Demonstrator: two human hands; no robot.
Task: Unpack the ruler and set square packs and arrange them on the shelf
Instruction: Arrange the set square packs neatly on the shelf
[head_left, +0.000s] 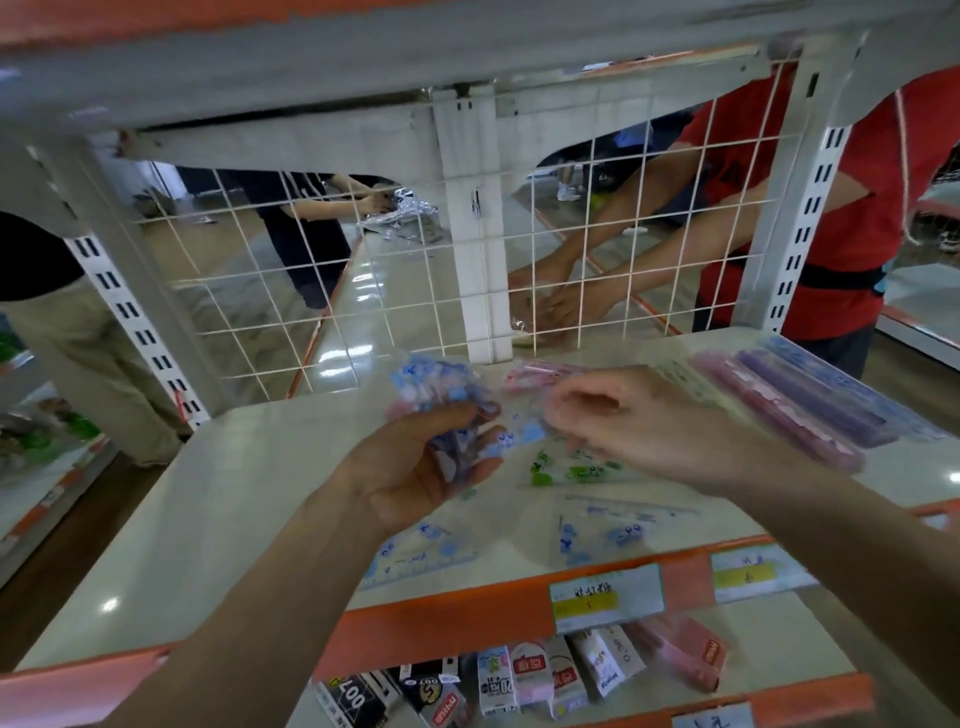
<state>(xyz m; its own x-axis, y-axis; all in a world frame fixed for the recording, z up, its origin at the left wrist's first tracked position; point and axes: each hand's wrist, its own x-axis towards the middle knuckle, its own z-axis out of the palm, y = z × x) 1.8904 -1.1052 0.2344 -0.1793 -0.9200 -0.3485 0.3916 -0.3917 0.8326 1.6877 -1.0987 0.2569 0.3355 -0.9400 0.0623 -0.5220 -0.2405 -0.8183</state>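
My left hand (415, 467) grips a bundle of clear ruler and set square packs (441, 395) with blue and pink prints, held above the white shelf (218, 499). My right hand (639, 421) pinches one clear pack (519, 421) at the bundle's right side. A green-printed pack (576, 470) lies on the shelf under my right hand. Two blue-printed clear packs lie nearer the front edge, one (421, 556) below my left wrist, the other (608, 535) to its right.
Pink, purple and blue long packs (810, 405) lie in a row at the shelf's right. A wire grid (322, 291) backs the shelf; other people's hands work behind it. The lower shelf holds small boxes (519, 675). Orange price strips (608, 597) edge the front.
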